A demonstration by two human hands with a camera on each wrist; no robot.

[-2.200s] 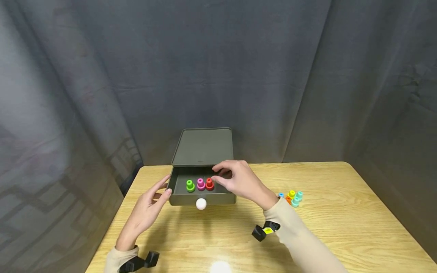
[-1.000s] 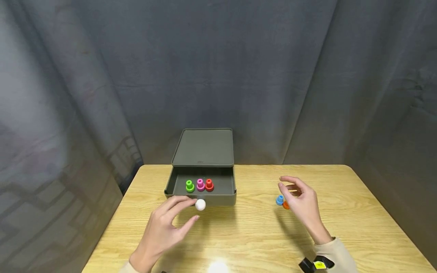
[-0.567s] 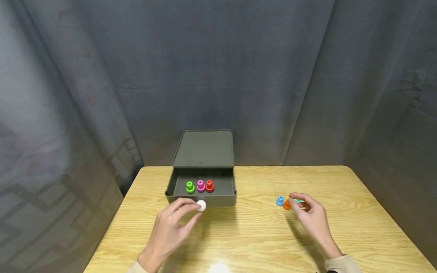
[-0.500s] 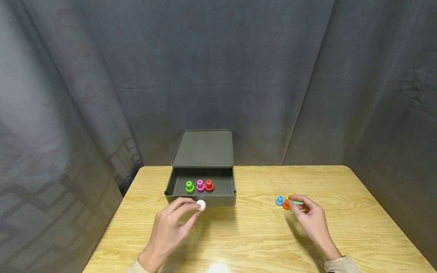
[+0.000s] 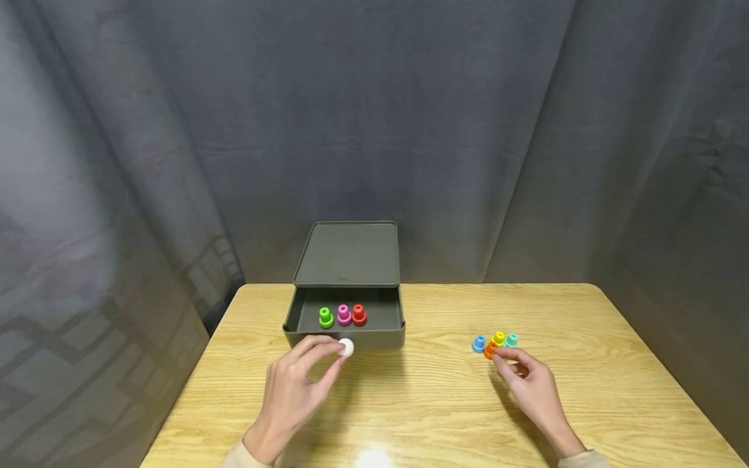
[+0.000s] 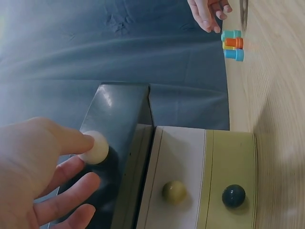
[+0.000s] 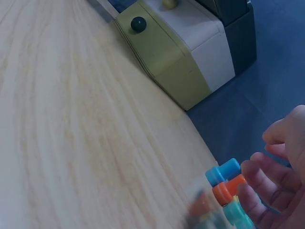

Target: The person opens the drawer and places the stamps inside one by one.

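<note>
The dark top drawer (image 5: 381, 339) of a small stacked unit is pulled out. Inside it stand a green peg (image 5: 326, 318), a pink peg (image 5: 344, 316) and a red peg (image 5: 359, 316). My left hand (image 5: 295, 387) pinches the drawer's white round knob (image 6: 97, 148) between thumb and fingertips. Off to the right, my right hand (image 5: 531, 385) hovers at the loose pegs, its fingers bent loosely and apart. Below its fingertips sit an orange peg (image 5: 490, 351), a blue peg (image 5: 478, 344), a yellow peg (image 5: 499, 338) and a teal peg (image 5: 512, 340). Another teal peg is mostly hidden by the hand.
Under the top drawer are a whitish drawer (image 6: 174, 162) with a yellowish knob (image 6: 174, 192) and an olive drawer (image 6: 233, 162) with a black knob (image 6: 233, 196). The unit stands on a wooden table (image 5: 433, 416). Grey curtains (image 5: 374, 130) hang around it.
My right hand has left the red peg in the drawer and moved right to the loose pegs. My left hand has gone from the drawer's left side to its knob.
</note>
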